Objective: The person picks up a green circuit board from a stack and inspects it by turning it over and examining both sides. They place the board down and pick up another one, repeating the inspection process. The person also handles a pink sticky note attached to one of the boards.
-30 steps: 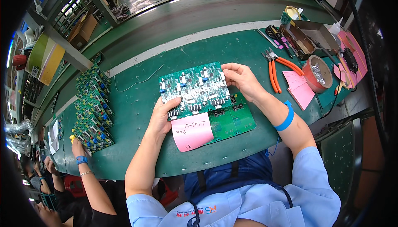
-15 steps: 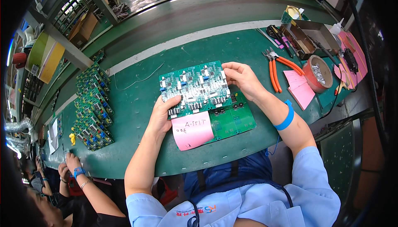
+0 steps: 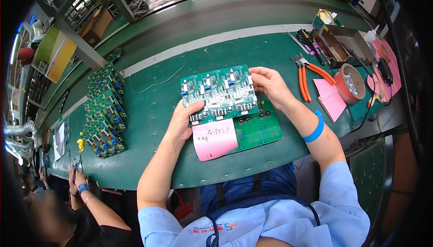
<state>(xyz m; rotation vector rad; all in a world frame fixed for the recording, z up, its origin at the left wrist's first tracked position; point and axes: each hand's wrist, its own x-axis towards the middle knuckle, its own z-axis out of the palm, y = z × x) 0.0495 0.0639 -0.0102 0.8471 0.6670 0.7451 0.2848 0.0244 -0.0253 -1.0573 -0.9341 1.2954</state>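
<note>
My left hand grips the near left corner of a populated green circuit board panel, its thumb on top. At the panel's far right edge, the fingers of my right hand are closed on the rim. The panel is tilted and carries white connectors, blue parts and black components. Beneath it, a second green board lies on the bench, partly covered. A pink paper slip with handwriting rests over that lower board's left part, just below the held panel.
Several circuit boards stand in a slanted row at left. To the right are orange-handled cutters, pink paper sheets, a round tub of small metal bits and a metal tray. A co-worker's hands work at lower left.
The whole view has shifted slightly to the right. Both my hands keep their hold on the panel with little movement. The co-worker's hands now have a small board at their fingertips.
</note>
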